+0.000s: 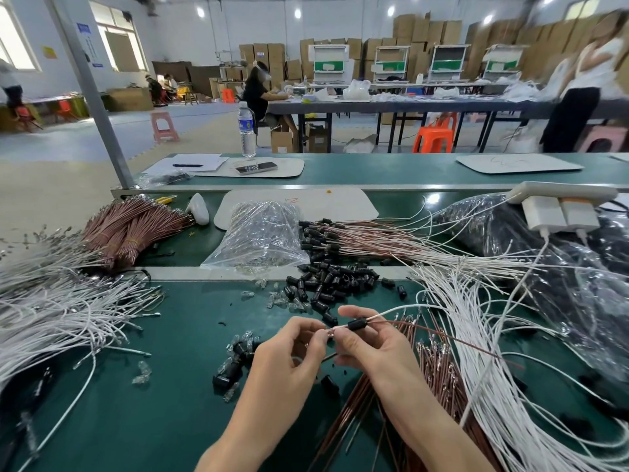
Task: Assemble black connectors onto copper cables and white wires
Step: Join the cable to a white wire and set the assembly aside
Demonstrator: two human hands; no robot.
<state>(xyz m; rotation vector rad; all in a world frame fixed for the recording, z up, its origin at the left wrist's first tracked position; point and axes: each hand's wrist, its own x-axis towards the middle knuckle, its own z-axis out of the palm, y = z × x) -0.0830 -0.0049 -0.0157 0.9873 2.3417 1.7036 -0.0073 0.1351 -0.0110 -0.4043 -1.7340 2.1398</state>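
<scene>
Over the bench (170,335), our left hand (292,350) pinches wire tips (329,333), right hand (372,344) grips a black connector (357,324); finished batch (340,238) behind, white wires (68,311) waiting.

Position: worn on the person's head, above the near edge of the green bench (170,420).
Direction: forward and down; the far work tables (408,104) fill the upper part.
Closeness: close to the left hand (289,349) and right hand (367,342), low centre.
Lens: wide, bending the edges; the far right looks smeared, perhaps from motion.
Shared ground: a single view.
</scene>
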